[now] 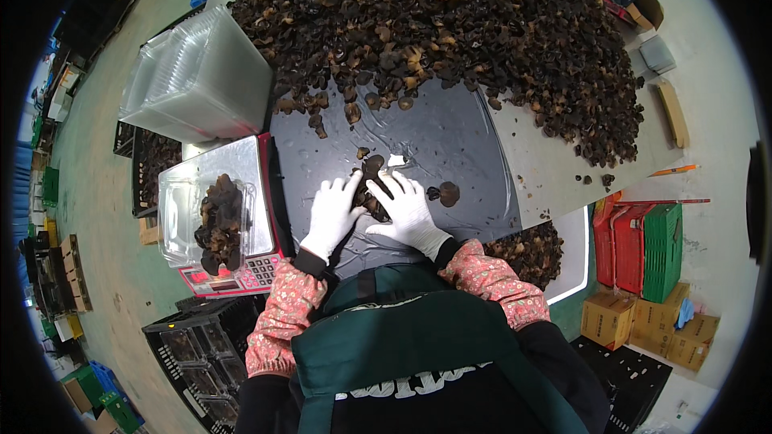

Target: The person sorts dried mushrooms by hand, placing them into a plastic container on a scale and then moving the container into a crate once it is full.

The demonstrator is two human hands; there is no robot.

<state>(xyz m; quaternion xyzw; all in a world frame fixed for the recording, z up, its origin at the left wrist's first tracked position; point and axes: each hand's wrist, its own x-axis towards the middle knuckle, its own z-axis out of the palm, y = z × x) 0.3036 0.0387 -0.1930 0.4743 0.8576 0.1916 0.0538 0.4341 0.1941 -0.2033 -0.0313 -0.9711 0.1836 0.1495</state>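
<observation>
My left hand (333,211) and my right hand (407,210), both in white gloves, rest on a dark plastic sheet at either side of a small cluster of wood ear mushrooms (374,166). Their fingertips meet the cluster, and part of it is hidden beneath them. Each hand has its thumb spread from the fingers, with no piece gripped. Off to the right lies a loose wood ear piece (449,194). Left of my hands, an open clear plastic clamshell box (175,217) sits on a digital scale (256,163); wood ears (222,223) fill one half.
A large heap of wood ears (422,24) covers the far side of the table. Stacked clear boxes (205,78) stand behind the scale. Black crates (199,355) are at lower left; a white tub (576,253) of wood ears, red and green crates (660,253) and cartons (609,316) are right.
</observation>
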